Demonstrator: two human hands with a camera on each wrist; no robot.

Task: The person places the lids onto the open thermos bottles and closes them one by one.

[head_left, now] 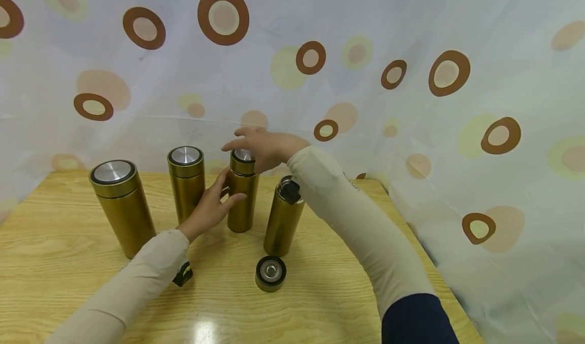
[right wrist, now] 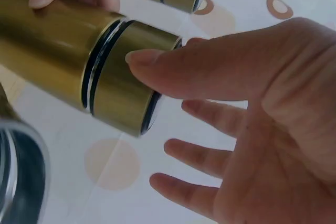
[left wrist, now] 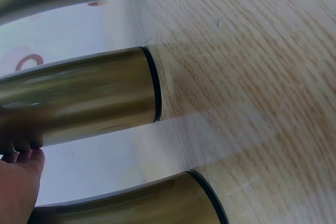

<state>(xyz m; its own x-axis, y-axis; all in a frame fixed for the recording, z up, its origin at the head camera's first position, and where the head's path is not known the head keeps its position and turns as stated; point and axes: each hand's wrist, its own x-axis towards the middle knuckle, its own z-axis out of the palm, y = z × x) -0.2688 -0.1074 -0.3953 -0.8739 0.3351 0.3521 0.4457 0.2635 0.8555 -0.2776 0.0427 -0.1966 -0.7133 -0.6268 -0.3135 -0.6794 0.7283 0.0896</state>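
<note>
A gold thermos flask (head_left: pixel 242 201) stands upright near the back of the table, its lid (right wrist: pixel 134 77) on. At its left side is my left hand (head_left: pixel 212 204), fingertips at the body and thumb reaching across the front. Fingers touch the flask's edge in the left wrist view. My right hand (head_left: pixel 271 147) hovers over the top, fingers spread; in the right wrist view the thumb overlaps the lid. To the right stands an uncapped flask (head_left: pixel 283 222), its mouth partly hidden by the right wrist camera. In front of it a removed lid (head_left: pixel 270 274) lies inside up.
Two more capped gold flasks stand to the left, one farther back (head_left: pixel 185 181) and one nearer (head_left: pixel 121 217). They share a light wooden table (head_left: pixel 320 303). A patterned cloth (head_left: pixel 274 24) hangs close behind the table and along its right side.
</note>
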